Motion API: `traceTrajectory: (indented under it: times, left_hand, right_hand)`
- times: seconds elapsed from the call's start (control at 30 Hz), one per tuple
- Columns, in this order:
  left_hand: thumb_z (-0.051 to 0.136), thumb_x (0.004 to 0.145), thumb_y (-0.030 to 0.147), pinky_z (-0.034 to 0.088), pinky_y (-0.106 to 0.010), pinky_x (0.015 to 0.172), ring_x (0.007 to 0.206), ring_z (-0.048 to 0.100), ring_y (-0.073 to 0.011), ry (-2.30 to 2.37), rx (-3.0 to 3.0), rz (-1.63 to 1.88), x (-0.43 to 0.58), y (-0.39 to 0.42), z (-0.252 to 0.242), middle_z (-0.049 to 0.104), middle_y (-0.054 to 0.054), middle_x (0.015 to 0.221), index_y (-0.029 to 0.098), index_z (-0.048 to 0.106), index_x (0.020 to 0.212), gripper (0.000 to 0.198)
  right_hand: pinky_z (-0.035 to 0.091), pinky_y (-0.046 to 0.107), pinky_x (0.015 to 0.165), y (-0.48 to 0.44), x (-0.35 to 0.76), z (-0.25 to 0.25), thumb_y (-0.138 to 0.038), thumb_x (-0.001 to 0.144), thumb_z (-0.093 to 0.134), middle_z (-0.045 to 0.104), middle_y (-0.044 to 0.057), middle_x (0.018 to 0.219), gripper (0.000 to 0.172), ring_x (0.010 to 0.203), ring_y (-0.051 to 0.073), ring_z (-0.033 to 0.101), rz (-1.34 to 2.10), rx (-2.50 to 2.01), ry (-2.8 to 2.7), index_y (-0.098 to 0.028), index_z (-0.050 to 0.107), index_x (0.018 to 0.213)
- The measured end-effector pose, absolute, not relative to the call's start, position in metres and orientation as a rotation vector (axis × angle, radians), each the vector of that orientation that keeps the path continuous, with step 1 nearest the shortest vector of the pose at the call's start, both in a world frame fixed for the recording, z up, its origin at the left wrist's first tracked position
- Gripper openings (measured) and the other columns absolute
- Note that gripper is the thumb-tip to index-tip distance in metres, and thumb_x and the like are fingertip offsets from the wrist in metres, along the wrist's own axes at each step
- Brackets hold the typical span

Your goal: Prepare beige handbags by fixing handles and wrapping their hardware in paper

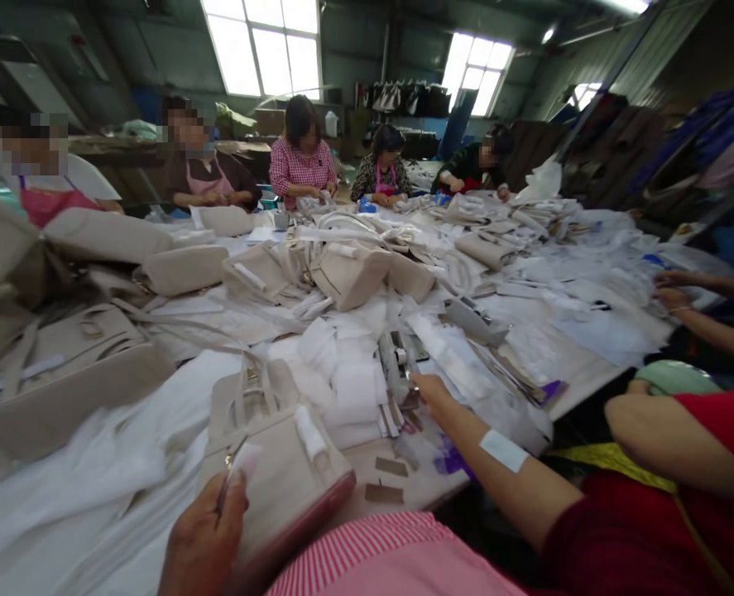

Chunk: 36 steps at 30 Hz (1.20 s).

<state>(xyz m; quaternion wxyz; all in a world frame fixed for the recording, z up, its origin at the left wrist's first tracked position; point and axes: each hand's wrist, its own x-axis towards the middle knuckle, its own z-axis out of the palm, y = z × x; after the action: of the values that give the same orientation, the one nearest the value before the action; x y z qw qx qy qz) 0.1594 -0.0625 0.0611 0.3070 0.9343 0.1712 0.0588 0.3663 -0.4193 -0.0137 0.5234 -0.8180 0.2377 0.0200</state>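
A beige handbag (273,488) with upright handles lies in front of me, a roll of white wrapping (310,434) on its side. My left hand (208,521) is closed at its near left end, pinching a small whitish strip (248,459) between thumb and fingers, close to the gold metal fitting. Stretched forward, my right hand (432,393) reaches a grey metal dispenser (396,364), its fingers closed at the dispenser's near edge. What those fingers grip is too small to tell. A pale patch (503,451) is stuck on my right forearm.
More beige handbags (354,269) and loose white sheets (347,372) cover the table. Brown strips (385,493) lie near its front edge. A co-worker's red sleeve (726,422) and other hands (677,290) are at the right. Several people sit along the far side.
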Motion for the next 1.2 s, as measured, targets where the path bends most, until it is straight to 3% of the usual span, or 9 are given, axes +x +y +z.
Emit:
traceTrajectory:
  times: [0.13, 0.27, 0.33, 0.47, 0.67, 0.93, 1.07, 1.2]
  left_hand:
    - [0.043, 0.087, 0.05, 0.044, -0.026, 0.056, 0.055, 0.06, -0.0168, 0.442, 2.468, 0.159, 0.161, -0.062, 0.061, 0.064, 0.002, 0.059, 0.023, 0.057, 0.066, 0.036]
    - [0.043, 0.088, 0.049, 0.043, -0.026, 0.054, 0.054, 0.06, -0.017, 0.443, 2.467, 0.197, 0.162, -0.063, 0.061, 0.064, 0.003, 0.058, 0.024, 0.057, 0.066, 0.036]
    - [0.043, 0.088, 0.049, 0.043, -0.026, 0.053, 0.053, 0.06, -0.0171, 0.433, 2.475, 0.218, 0.162, -0.064, 0.061, 0.064, 0.003, 0.058, 0.024, 0.057, 0.067, 0.036]
    - [0.044, 0.089, 0.046, 0.042, -0.026, 0.053, 0.054, 0.06, -0.0172, 0.411, 2.502, 0.24, 0.163, -0.065, 0.06, 0.064, 0.003, 0.058, 0.024, 0.057, 0.068, 0.033]
    - [0.041, 0.094, 0.043, 0.041, -0.026, 0.055, 0.055, 0.058, -0.0159, 0.369, 2.515, 0.265, 0.161, -0.065, 0.058, 0.061, 0.002, 0.059, 0.022, 0.054, 0.071, 0.034]
    - [0.036, 0.098, 0.032, 0.041, -0.026, 0.062, 0.064, 0.058, -0.0156, 0.339, 2.662, 0.415, 0.152, -0.076, 0.058, 0.06, -0.002, 0.068, 0.021, 0.053, 0.074, 0.032]
    - [0.037, 0.098, 0.03, 0.043, -0.027, 0.066, 0.071, 0.061, -0.0172, 0.308, 2.779, 0.403, 0.148, -0.083, 0.058, 0.063, -0.004, 0.074, 0.02, 0.056, 0.082, 0.027]
    - [0.038, 0.098, 0.028, 0.042, -0.028, 0.06, 0.066, 0.06, -0.0174, 0.254, 2.861, 0.402, 0.143, -0.087, 0.056, 0.063, -0.005, 0.073, 0.019, 0.057, 0.084, 0.025]
  right_hand:
    - [0.04, 0.026, 0.051, -0.427, 0.362, -0.011, -0.03, 0.062, 0.062, 0.061, 0.003, 0.054, 0.015, 0.057, 0.017, 0.056, 0.06, -1.901, 0.557, -0.018, 0.056, 0.054]
    - [0.045, 0.024, 0.056, -0.431, 0.335, -0.006, -0.038, 0.068, 0.06, 0.068, 0.005, 0.075, 0.021, 0.074, 0.019, 0.062, -0.03, -1.894, 0.517, -0.017, 0.063, 0.072]
    - [0.044, 0.023, 0.052, -0.43, 0.317, -0.006, -0.043, 0.071, 0.057, 0.069, 0.006, 0.079, 0.026, 0.072, 0.018, 0.062, 0.002, -1.856, 0.531, -0.018, 0.063, 0.078]
    - [0.03, 0.02, 0.036, -0.423, 0.298, -0.017, -0.039, 0.071, 0.054, 0.061, 0.003, 0.059, 0.022, 0.044, 0.012, 0.05, 0.201, -1.773, 0.622, -0.019, 0.053, 0.064]
    - [0.022, 0.021, 0.035, -0.425, 0.298, -0.024, -0.024, 0.068, 0.056, 0.046, -0.001, 0.04, 0.022, 0.035, 0.01, 0.039, 0.397, -1.857, 0.621, -0.021, 0.046, 0.049]
    - [0.036, 0.022, 0.045, -0.326, 0.265, 0.053, -0.043, 0.076, 0.062, 0.06, -0.001, 0.055, 0.027, 0.045, 0.01, 0.048, 0.781, -1.702, -0.12, -0.017, 0.06, 0.065]
    - [0.033, 0.02, 0.042, -0.24, 0.254, 0.093, -0.04, 0.073, 0.063, 0.06, -0.001, 0.053, 0.026, 0.042, 0.008, 0.046, 0.903, -1.526, -0.277, -0.017, 0.059, 0.062]
    - [0.027, 0.019, 0.038, -0.198, 0.247, 0.09, -0.034, 0.074, 0.06, 0.056, -0.003, 0.047, 0.025, 0.038, 0.006, 0.044, 1.004, -1.561, -0.237, -0.017, 0.056, 0.056]
